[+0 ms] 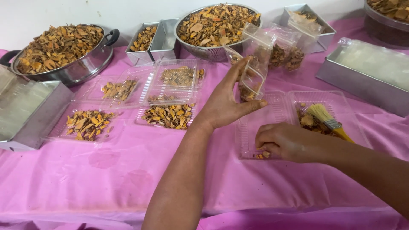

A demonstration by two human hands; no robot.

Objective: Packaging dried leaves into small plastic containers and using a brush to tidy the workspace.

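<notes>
My left hand [225, 102] holds a small clear plastic bag [254, 70] upright above the table, with a few dried orange-brown chips at its bottom. My right hand [286, 140] rests in a clear plastic clamshell tray [251, 127], fingers pinched on a few dried chips [262, 155] at the tray's near edge. A brush with pale bristles and a yellow handle [328, 120] lies in the right half of the same tray, over a small pile of chips.
Several clear trays with dried chips [169, 115] lie to the left. A pot [64, 53] and a metal colander [213, 30] full of chips stand at the back. Metal tins [366, 81] hold empty bags. Filled bags [286, 55] stand behind. Pink cloth [128, 170] covers the table.
</notes>
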